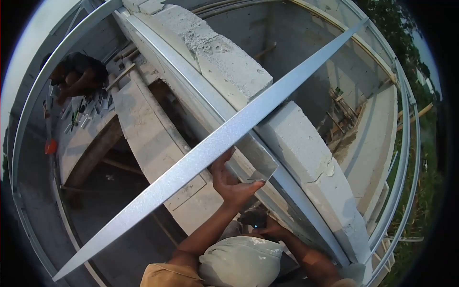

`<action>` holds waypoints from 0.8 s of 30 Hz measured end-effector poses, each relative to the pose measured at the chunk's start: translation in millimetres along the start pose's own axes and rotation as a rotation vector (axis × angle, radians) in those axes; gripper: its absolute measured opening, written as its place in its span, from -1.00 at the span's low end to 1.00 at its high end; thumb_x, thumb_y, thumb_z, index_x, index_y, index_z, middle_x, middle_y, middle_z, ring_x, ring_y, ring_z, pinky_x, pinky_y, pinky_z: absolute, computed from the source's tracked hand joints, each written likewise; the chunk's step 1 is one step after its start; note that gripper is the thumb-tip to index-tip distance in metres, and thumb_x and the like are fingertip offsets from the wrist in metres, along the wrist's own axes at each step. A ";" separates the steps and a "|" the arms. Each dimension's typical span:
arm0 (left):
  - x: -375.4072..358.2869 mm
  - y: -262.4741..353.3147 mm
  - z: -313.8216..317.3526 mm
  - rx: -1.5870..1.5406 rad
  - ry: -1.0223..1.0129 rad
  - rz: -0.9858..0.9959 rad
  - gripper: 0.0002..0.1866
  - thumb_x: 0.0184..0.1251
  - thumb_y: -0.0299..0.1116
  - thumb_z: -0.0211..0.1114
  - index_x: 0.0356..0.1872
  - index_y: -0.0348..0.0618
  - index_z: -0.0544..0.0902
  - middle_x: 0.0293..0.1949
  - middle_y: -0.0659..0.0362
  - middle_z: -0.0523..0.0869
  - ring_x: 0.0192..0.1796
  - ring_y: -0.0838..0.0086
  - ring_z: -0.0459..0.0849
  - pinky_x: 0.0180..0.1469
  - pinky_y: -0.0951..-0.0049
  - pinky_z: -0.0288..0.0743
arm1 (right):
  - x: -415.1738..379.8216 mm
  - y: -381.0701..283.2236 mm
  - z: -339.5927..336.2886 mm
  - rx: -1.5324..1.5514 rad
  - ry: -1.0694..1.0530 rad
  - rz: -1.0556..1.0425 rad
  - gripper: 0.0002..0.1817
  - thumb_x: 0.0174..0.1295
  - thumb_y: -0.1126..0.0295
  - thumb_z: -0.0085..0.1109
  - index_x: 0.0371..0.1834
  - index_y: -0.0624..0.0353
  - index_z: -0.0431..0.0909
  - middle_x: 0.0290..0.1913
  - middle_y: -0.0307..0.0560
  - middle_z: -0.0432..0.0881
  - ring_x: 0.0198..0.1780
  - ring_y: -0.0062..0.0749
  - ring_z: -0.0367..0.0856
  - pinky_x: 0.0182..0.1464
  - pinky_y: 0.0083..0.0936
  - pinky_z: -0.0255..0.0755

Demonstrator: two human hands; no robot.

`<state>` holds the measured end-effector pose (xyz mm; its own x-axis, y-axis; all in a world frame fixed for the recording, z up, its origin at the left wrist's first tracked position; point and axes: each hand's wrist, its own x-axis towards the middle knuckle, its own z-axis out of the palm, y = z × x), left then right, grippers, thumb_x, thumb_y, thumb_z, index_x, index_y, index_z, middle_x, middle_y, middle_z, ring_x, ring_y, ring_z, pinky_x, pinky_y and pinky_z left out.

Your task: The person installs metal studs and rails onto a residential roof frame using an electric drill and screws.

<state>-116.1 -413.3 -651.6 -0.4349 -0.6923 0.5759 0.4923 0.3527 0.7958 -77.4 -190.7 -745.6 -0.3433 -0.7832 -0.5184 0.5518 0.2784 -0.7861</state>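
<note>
My left hand (230,187) is closed around a short bent sheet-metal bracket (260,158), its thumb on the lower edge. The fingers reach up beneath a long shiny metal channel (191,165), which partly hides them. That channel crosses diagonally over the top of a block wall. Close to my body, my right hand (271,228) grips a dark power tool (253,219) with a small blue light. The tool's exact kind is hard to make out. Along the wall's inner side, next to the bracket, runs another metal channel (306,205).
Pale concrete blocks (311,148) form the wall top, with a gap under the crossing channel. At left, another person (79,74) crouches on a ledge by scattered metal pieces (86,112) and an orange container (50,146). Deep drops lie on both sides; curved-looking metal rails (411,143) stand at right.
</note>
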 end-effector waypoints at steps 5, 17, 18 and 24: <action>5.5 -14.5 -8.5 0.270 -0.154 0.100 0.28 -0.37 0.21 0.71 0.34 -0.44 0.28 0.19 -0.12 0.53 0.18 0.10 0.59 0.25 0.20 0.44 | -29.0 6.8 -16.4 -0.136 0.000 -0.055 -0.18 0.02 0.35 0.56 0.36 0.21 0.32 0.14 -0.10 0.58 0.07 -0.37 0.60 0.16 -0.35 0.50; 28.2 -0.3 4.4 0.282 -0.333 0.241 0.45 -0.30 0.31 0.62 0.45 -0.47 -0.03 0.30 -0.23 0.31 0.33 0.02 0.39 0.36 0.11 0.26 | -161.2 -49.7 -6.4 -0.045 0.258 0.640 -0.21 -0.02 0.23 0.57 0.27 0.21 0.36 -0.12 -0.12 0.65 -0.18 -0.41 0.66 -0.07 -0.37 0.59; 29.2 0.7 5.4 0.249 -0.327 0.215 0.45 -0.32 0.26 0.64 0.45 -0.47 -0.04 0.29 -0.22 0.32 0.32 0.02 0.40 0.36 0.11 0.26 | -166.9 -56.5 -4.9 -0.113 0.253 0.525 -0.22 -0.04 0.26 0.58 0.25 0.22 0.37 -0.14 -0.13 0.65 -0.21 -0.40 0.66 -0.09 -0.36 0.59; 26.0 2.9 8.4 0.216 -0.291 0.061 0.33 -0.37 0.07 0.69 0.39 -0.43 0.06 0.22 -0.13 0.34 0.27 0.09 0.41 0.32 0.12 0.29 | -194.8 -43.6 -12.1 -0.200 0.297 0.398 -0.28 -0.10 0.23 0.61 0.12 0.24 0.45 -0.19 -0.15 0.67 -0.24 -0.38 0.69 -0.13 -0.33 0.59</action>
<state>-132.3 -425.0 -632.7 -0.6211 -0.4684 0.6284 0.3675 0.5341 0.7614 -43.8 -43.5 -614.4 -0.3531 -0.4121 -0.8399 0.5376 0.6454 -0.5427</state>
